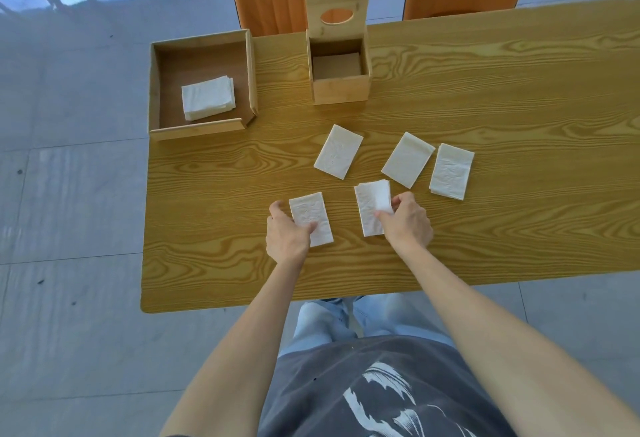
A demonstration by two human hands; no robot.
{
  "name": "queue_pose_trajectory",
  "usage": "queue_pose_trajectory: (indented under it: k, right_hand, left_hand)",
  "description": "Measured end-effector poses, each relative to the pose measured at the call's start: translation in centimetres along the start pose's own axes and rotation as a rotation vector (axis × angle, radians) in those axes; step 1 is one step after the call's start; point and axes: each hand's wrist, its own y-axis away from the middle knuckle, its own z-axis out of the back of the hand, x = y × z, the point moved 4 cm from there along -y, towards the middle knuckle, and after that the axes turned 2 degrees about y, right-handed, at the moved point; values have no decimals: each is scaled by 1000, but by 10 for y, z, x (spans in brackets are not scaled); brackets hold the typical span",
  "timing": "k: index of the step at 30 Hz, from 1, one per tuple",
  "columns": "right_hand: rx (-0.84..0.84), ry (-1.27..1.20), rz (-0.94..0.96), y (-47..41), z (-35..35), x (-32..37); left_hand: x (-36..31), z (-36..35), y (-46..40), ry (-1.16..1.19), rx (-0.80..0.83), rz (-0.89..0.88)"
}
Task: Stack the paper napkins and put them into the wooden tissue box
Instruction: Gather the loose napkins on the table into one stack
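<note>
Five folded napkins lie loose on the table, none yet gathered into one pile. Nearest the front edge, the left napkin is pinned under the left hand, thumb on its left side and fingertips pressing its lower part. Just beside it, the middle napkin has its right edge pinched and lifted by the right hand, fingers closed together on the paper. Three further napkins rest untouched toward the table's middle.

The tissue box stands at the far edge, lid raised, cavity apparently holding none of the white napkins. A tray at the far left corner holds a separate napkin stack.

Assessment: stacking barely begun; collecting, squaring and boxing all remain.
</note>
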Motion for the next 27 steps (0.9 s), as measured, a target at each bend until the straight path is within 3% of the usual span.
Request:
queue_pose_trajectory:
  k: [9,15,21,27]
  right_hand:
    - [32,-268,79,-4,-3,-6]
    - [259,-662,65,8,-13,10]
    - [453,-728,63,27,-45,31]
    - [445,-717,-49,40,-72,39]
  left_hand:
    - [8,0,2,113,3,29]
    - [13,3,-3,204,37,32]
    - [15,5,-6,265,72,51]
    - [18,6,-9,261,50,38]
